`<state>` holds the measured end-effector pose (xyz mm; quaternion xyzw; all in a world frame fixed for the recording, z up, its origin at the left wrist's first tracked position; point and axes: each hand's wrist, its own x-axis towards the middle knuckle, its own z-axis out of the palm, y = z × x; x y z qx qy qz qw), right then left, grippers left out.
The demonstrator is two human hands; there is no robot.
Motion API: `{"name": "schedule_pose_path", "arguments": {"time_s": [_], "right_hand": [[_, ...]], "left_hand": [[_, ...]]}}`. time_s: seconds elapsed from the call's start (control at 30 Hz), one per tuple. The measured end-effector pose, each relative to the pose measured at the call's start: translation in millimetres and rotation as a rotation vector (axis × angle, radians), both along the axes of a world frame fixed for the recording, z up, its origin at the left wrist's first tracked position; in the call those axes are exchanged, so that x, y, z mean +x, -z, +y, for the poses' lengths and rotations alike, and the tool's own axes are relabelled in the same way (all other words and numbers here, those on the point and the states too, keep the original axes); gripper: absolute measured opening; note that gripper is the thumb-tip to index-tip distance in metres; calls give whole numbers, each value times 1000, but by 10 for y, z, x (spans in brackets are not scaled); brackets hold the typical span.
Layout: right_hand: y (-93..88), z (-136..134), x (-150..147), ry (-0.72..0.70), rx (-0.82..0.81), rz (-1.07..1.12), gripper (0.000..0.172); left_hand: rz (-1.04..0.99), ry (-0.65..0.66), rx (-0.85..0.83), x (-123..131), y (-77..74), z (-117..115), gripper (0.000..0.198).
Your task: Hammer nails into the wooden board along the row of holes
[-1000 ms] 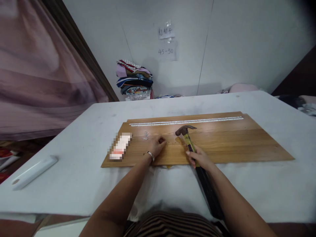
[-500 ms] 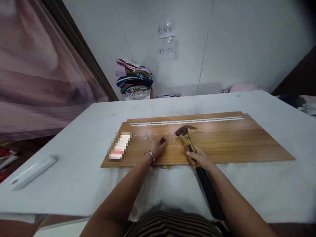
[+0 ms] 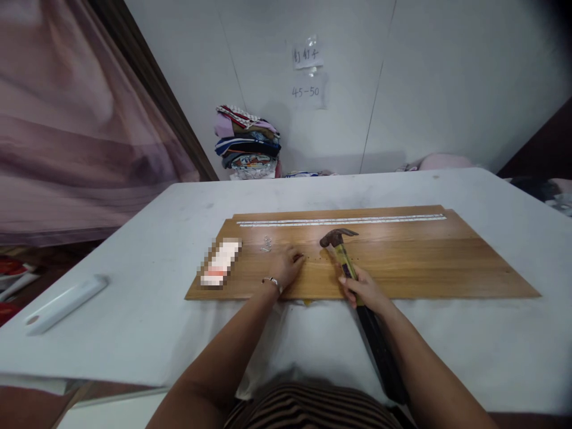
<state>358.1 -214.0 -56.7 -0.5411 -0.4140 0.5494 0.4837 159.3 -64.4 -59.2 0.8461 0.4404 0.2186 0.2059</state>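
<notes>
My right hand [image 3: 361, 287] is closed round the claw hammer [image 3: 343, 256] at its yellow upper handle, with the black grip running back under my forearm. The rusty hammer head hovers over the wooden board [image 3: 424, 265]. Resting on that board, my left hand [image 3: 286, 267] has its fingers pinched together at the left end of a row of small dark dots. Whatever is between the fingertips is too small or hidden to make out. Beyond the left hand lies a small heap of nails [image 3: 266, 244]. Two white strips [image 3: 344, 221] run along the board's far side.
A blurred-out pale rectangle [image 3: 221, 262] covers the board's left end. To the left, a white long object with a hole [image 3: 67, 304] lies on the white table [image 3: 147, 238]. Folded clothes [image 3: 248, 143] are stacked at the wall behind, and a pink curtain [image 3: 80, 119] hangs left.
The whole view has shifted slightly to the right. My left fingers have turned a little and stay at the same spot on the board. The hammer remains over the board in my right hand.
</notes>
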Motion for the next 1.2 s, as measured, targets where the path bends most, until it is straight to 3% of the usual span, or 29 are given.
{"name": "schedule_pose_path", "arguments": {"time_s": [0.27, 0.57, 0.9, 1.2], "right_hand": [[0, -18, -13, -4, -4, -36, 37], [-40, -115, -205, -41, 7, 14, 42], [-317, -37, -426, -63, -47, -68, 46], [-301, -18, -457, -17, -73, -133, 44]], "left_hand": [[-62, -19, -97, -12, 159, 33, 14], [-73, -24, -152, 23, 41, -34, 17], [-133, 24, -94, 31, -22, -73, 15], [-62, 36, -85, 33, -58, -58, 15]]}}
